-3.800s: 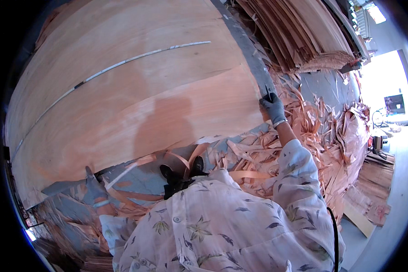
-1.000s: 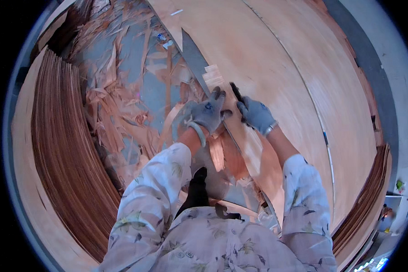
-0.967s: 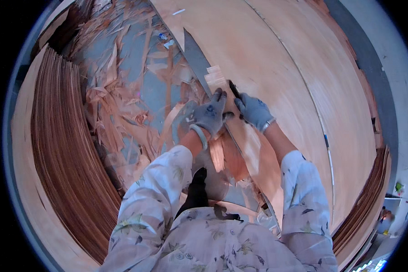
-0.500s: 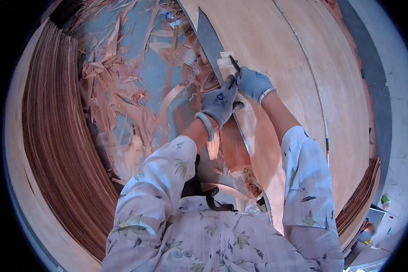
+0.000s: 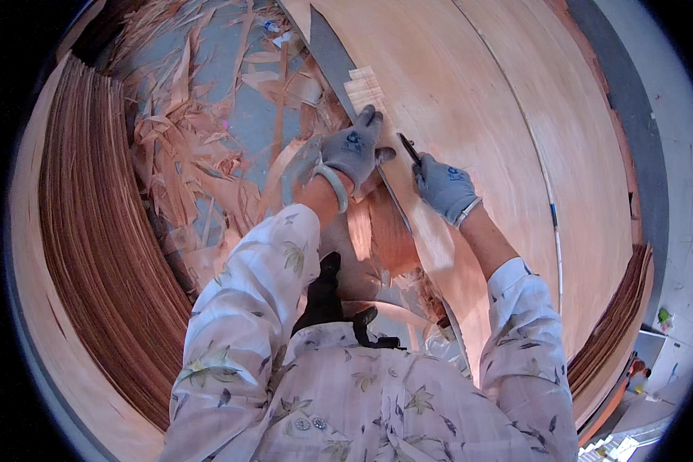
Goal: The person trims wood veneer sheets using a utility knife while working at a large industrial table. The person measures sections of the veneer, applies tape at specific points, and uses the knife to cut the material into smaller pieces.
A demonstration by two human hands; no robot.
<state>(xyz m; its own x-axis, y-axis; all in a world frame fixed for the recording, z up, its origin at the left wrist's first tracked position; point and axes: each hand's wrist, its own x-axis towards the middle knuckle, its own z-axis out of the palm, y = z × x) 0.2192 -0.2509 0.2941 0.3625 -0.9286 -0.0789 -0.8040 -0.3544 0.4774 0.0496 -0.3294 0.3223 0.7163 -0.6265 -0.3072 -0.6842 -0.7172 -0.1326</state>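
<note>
My left hand (image 5: 350, 150), gloved in grey, lies on the edge of a pale veneer sheet (image 5: 470, 100), fingers stretched forward and thumb apart, beside a short stepped veneer patch (image 5: 362, 85). Just right of it my right hand (image 5: 443, 185), also gloved, is closed on a black knife-like tool (image 5: 410, 146), its tip pointing up-left. A long, thin white measuring stick (image 5: 556, 239) lies along the sheet to the right. Below my hands the narrow near end of the sheet (image 5: 450, 285) runs toward my body, with reddish veneer (image 5: 385, 231) under its left side.
A tall stack of dark-edged veneer (image 5: 108, 231) stands at my left, another (image 5: 608, 323) at the lower right. Torn veneer strips (image 5: 185, 138) litter the grey floor (image 5: 223, 77). A pale walkway (image 5: 674, 154) runs beyond the sheet on the right.
From 3.8 seconds ago the view has turned along the sheet's edge. In the last half second my right hand and tool moved down and right, apart from my left hand, which shifted left.
</note>
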